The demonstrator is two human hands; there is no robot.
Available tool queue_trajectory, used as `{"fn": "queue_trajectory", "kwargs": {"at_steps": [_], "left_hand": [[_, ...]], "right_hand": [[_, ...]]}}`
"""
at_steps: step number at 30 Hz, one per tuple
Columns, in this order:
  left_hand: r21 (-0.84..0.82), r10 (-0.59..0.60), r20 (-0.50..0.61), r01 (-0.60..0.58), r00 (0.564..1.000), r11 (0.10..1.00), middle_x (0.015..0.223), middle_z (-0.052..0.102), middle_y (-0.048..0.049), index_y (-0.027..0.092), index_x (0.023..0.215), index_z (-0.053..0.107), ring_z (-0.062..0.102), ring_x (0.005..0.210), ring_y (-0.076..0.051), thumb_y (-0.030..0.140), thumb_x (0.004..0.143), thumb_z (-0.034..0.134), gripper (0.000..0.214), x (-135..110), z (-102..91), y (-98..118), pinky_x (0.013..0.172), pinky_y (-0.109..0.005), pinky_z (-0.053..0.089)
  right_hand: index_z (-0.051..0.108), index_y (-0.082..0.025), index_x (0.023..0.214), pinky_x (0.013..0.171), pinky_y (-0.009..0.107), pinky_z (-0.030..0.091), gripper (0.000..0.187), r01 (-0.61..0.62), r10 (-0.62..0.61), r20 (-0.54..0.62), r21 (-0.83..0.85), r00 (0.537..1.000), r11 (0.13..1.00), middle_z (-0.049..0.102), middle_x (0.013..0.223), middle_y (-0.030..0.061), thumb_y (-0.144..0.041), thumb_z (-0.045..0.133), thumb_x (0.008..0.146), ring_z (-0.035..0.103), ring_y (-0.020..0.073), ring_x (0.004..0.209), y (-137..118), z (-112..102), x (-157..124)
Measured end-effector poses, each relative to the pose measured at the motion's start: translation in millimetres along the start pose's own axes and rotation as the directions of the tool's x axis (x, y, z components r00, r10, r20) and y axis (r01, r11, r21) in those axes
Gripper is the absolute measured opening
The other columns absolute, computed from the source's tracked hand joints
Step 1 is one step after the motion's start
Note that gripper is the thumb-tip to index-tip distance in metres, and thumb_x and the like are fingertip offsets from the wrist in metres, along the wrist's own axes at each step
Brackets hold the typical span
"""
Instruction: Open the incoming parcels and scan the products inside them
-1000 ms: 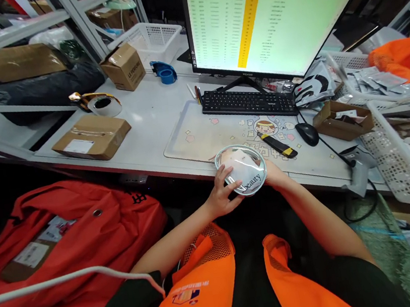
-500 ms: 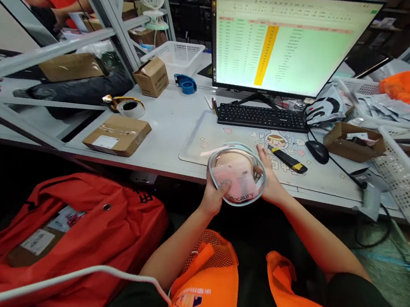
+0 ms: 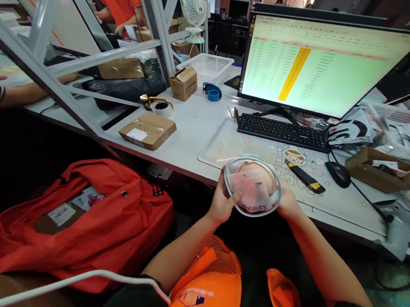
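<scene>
- Far left: co-worker's bare arm (image 3: 21, 94) reaching past the metal frame (image 3: 67, 99); red bag (image 3: 96, 219) below, apart from the person's hands.
- Flat box (image 3: 148, 131) on the desk (image 3: 194, 142), beyond the left hand.
- Left hand (image 3: 223, 204): closed on the left rim of the clear case (image 3: 253, 187), thumb across its front, other fingers going behind.
- Clear case: between both hands, before the near edge of the mat (image 3: 220, 154), lettered face toward the wearer. Nearly round, no clear long axis; "beauty" runs across the bottom. Neither hand nearer; both meet the rim.
- Right hand (image 3: 289, 203): at the lower right rim, fingers mostly hidden behind; cannot tell how tightly they close.
- Knife (image 3: 305, 176) slanting on the mat, right of the case; mouse (image 3: 338, 174) farther right.
- Against half a second ago: view swung left, more co-worker's arm showing; right fingers, upright beside the rim then, now out of sight.
</scene>
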State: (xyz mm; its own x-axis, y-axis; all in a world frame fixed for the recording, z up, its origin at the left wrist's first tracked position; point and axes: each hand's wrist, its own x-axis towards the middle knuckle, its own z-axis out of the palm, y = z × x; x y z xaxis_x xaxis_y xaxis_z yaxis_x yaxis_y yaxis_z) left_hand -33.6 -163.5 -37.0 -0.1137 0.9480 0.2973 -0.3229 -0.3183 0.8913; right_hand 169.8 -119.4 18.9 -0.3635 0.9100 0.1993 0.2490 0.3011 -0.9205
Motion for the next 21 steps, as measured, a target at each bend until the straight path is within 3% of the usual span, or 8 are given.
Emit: {"fn": "queue_trajectory", "kwargs": {"at_steps": [4, 8, 13, 17, 19, 21], "left_hand": [[-0.015, -0.019, 0.013, 0.019, 1.000, 1.000, 0.156, 0.053, -0.0148, 0.027, 0.161, 0.037, 0.052, 0.144, -0.034, 0.055, 0.084, 0.082, 0.093, 0.1, -1.1, 0.3, 0.120, -0.050, 0.046], [-0.067, -0.090, -0.009, 0.089, 0.996, 0.994, 0.146, 0.063, -0.0122, 0.026, 0.153, 0.050, 0.062, 0.133, -0.032, 0.051, 0.083, 0.084, 0.082, 3.4, -5.4, -1.5, 0.114, -0.047, 0.052], [-0.027, -0.095, -0.030, 0.094, 0.995, 0.995, 0.142, 0.066, -0.0125, 0.023, 0.145, 0.059, 0.064, 0.130, -0.032, 0.045, 0.074, 0.091, 0.081, 13.4, -20.1, -5.0, 0.112, -0.046, 0.053], [0.034, -0.011, -0.241, 0.020, 0.971, 0.999, 0.132, 0.071, -0.0075, 0.026, 0.136, 0.062, 0.070, 0.118, -0.028, 0.052, 0.077, 0.087, 0.069, 39.3, -56.2, 9.4, 0.104, -0.044, 0.059], [0.092, 0.070, -0.334, -0.042, 0.940, 0.995, 0.129, 0.072, -0.0042, 0.027, 0.133, 0.061, 0.070, 0.116, -0.026, 0.055, 0.080, 0.083, 0.064, 62.4, -82.1, 20.3, 0.105, -0.045, 0.059], [0.167, 0.050, -0.301, 0.001, 0.952, 0.986, 0.120, 0.074, -0.0034, 0.023, 0.131, 0.061, 0.070, 0.111, -0.025, 0.057, 0.081, 0.081, 0.064, 88.9, -105.3, 27.0, 0.108, -0.048, 0.057]], "right_hand": [[0.079, -0.024, 0.088, 0.099, 0.054, 0.058, 0.046, -0.195, 0.191, 0.037, 0.247, 0.981, 0.949, 0.079, 0.102, 0.0089, -0.055, 0.088, 0.056, 0.072, 0.0366, 0.105, 7.3, -4.1, -13.1], [0.074, -0.020, 0.070, 0.072, 0.048, 0.061, 0.031, -0.375, 0.381, 0.060, 0.371, 0.923, 0.849, 0.075, 0.075, 0.0086, -0.044, 0.083, 0.053, 0.072, 0.0333, 0.075, 9.8, -9.9, -20.2], [0.077, -0.019, 0.070, 0.089, 0.043, 0.058, 0.018, -0.289, 0.285, 0.068, 0.057, 0.956, 0.956, 0.077, 0.105, 0.0067, -0.030, 0.075, 0.056, 0.068, 0.0353, 0.106, -3.3, -31.8, -19.1], [0.078, -0.018, 0.078, 0.065, 0.035, 0.055, 0.024, -0.391, 0.395, 0.109, -0.057, 0.912, 0.919, 0.072, 0.076, 0.0016, -0.032, 0.074, 0.058, 0.067, 0.0274, 0.075, -0.6, -66.4, -32.9], [0.078, -0.018, 0.078, 0.061, 0.034, 0.054, 0.024, -0.395, 0.398, 0.018, -0.087, 0.917, 0.914, 0.071, 0.072, 0.0011, -0.032, 0.076, 0.058, 0.066, 0.0265, 0.070, 4.6, -83.5, -45.5], [0.079, -0.020, 0.082, 0.064, 0.036, 0.056, 0.026, -0.345, 0.336, -0.093, -0.105, 0.937, 0.933, 0.073, 0.076, 0.0017, -0.033, 0.078, 0.059, 0.068, 0.0281, 0.074, 8.1, -93.4, -57.8]]}}
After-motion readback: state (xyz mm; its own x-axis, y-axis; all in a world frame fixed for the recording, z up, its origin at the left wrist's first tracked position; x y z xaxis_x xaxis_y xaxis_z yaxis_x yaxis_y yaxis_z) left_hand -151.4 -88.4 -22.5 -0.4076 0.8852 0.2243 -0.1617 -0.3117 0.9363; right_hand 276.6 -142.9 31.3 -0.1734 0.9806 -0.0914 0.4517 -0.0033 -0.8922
